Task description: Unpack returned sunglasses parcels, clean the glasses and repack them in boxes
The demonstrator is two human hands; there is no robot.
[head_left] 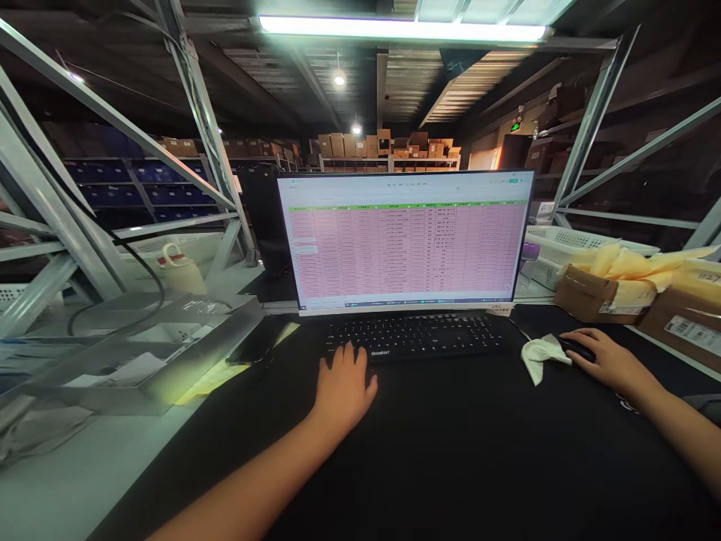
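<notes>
My left hand rests palm down at the lower left of a black keyboard, its fingers spread over the bottom keys. On the right, my right hand is wrapped over a black computer mouse; part of the mouse is hidden beneath the palm. A crumpled white tissue lies just left of the mouse. Behind the keyboard stands a monitor showing a spreadsheet with a green header row and pink rows. Both forearms lie across a black desk mat.
Left of the mat are a grey tray with papers, a dark phone and a cream jug. A cardboard box with yellow envelopes stands at the right, near a white basket. Metal rack posts frame the desk.
</notes>
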